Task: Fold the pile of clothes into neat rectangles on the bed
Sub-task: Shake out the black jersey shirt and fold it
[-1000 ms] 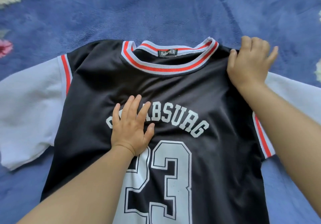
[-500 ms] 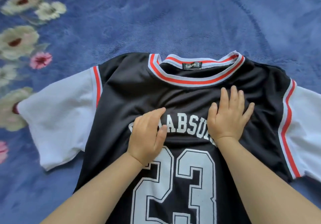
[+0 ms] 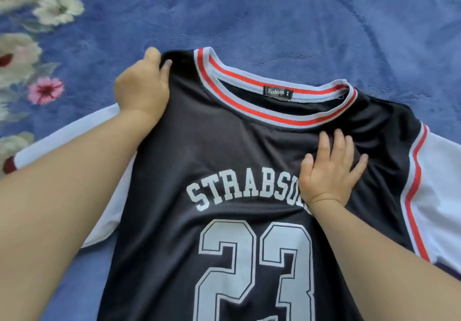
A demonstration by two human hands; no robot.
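The left hand [image 3: 142, 88] pinches the black jersey [image 3: 224, 151] at its shoulder; the right hand [image 3: 329, 171] lies flat, fingers spread, on the chest below the collar.

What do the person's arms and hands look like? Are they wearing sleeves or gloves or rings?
Both arms are bare all the way to the edge of the picture, with no sleeves showing. The left hand and the right hand wear no gloves. No rings, watch or bracelets show on the fingers or wrists. The fingers look short and rounded, and the nails that show have no polish.
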